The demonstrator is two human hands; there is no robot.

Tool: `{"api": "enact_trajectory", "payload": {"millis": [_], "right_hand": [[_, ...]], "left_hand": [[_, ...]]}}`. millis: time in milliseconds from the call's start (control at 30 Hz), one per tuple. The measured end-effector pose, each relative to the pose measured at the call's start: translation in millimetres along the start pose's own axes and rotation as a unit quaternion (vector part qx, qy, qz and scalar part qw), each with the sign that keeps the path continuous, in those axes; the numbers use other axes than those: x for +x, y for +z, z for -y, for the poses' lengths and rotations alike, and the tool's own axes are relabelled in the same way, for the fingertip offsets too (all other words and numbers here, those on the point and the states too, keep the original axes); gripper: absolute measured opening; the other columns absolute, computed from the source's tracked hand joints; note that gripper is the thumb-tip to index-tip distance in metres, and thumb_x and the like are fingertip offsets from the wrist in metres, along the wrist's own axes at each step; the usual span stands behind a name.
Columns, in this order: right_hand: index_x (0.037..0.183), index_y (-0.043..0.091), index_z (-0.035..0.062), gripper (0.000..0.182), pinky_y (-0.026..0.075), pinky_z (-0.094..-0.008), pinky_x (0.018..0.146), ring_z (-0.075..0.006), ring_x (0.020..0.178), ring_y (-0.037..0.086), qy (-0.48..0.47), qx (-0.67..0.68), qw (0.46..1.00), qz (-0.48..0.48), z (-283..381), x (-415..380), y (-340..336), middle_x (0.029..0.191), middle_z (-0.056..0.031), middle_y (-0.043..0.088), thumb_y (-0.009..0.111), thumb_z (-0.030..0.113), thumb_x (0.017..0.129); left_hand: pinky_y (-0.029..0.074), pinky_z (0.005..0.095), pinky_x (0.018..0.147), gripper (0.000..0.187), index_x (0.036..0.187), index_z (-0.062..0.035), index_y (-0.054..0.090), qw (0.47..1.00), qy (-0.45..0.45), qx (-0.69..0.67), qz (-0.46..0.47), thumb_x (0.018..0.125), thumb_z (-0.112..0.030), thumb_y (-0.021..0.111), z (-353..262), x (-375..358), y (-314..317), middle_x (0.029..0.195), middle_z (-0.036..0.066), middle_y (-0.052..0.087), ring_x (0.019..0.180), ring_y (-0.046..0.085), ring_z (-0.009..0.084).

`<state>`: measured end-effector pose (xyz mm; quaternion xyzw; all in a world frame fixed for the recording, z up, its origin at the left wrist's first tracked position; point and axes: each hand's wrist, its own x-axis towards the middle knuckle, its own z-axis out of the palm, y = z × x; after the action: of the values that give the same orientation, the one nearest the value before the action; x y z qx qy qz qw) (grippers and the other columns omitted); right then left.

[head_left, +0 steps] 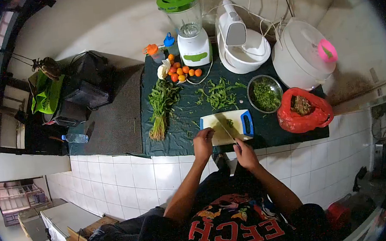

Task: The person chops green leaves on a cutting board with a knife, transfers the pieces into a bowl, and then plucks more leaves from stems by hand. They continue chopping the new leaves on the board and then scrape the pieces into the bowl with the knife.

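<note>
Left hand point(203, 140) pressing down on the white cutting board point(226, 126) (blue-handled, on the dark counter mat point(180, 131)), right hand point(244, 155) clenched around a knife point(228, 131) angled across it.

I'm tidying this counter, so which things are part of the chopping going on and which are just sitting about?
In use:
- left hand on the white cutting board with blue handle
- right hand holding the knife
- loose green leaves
- steel bowl of chopped greens
- bundle of leafy green stems

Lying about:
- green-lidded blender
- white stand mixer
- red plastic bag
- small orange fruits
</note>
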<state>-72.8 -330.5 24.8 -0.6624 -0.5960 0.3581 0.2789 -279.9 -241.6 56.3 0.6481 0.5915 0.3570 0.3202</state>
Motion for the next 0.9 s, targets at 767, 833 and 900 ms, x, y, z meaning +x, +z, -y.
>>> {"api": "enact_trajectory", "payload": {"millis": [767,833,900], "right_hand": [[0.134,0.061,0.0025,0.039,0.049,-0.0387,0.061,-0.0221,0.063,0.061,0.03,0.028,0.998,-0.047,5,-33,-10,0.075,-0.0182,0.065,0.058,0.026,0.103],[0.136,0.06,0.0027,0.04,0.05,-0.0414,0.065,-0.0277,0.067,0.065,0.049,0.029,0.998,-0.02,9,-35,-11,0.079,-0.0207,0.066,0.056,0.027,0.104],[0.138,0.058,0.0029,0.042,0.052,-0.0455,0.07,-0.0355,0.074,0.068,0.035,0.013,0.999,-0.039,13,-41,-9,0.084,-0.0236,0.067,0.054,0.027,0.104]], "left_hand": [[0.052,0.0475,0.085,0.016,0.098,-0.0053,0.073,0.981,0.094,0.151,0.074,0.089,-0.017,0.065,17,17,54,0.1,0.019,0.069,0.094,0.064,0.0387],[0.053,0.0476,0.085,0.017,0.1,-0.0063,0.072,0.985,0.088,0.139,0.059,0.091,-0.017,0.063,14,19,54,0.103,0.019,0.069,0.09,0.064,0.0386],[0.054,0.0476,0.084,0.017,0.101,-0.0063,0.071,0.985,0.047,0.155,0.06,0.091,-0.016,0.062,10,18,54,0.104,0.016,0.068,0.093,0.063,0.0374]]}}
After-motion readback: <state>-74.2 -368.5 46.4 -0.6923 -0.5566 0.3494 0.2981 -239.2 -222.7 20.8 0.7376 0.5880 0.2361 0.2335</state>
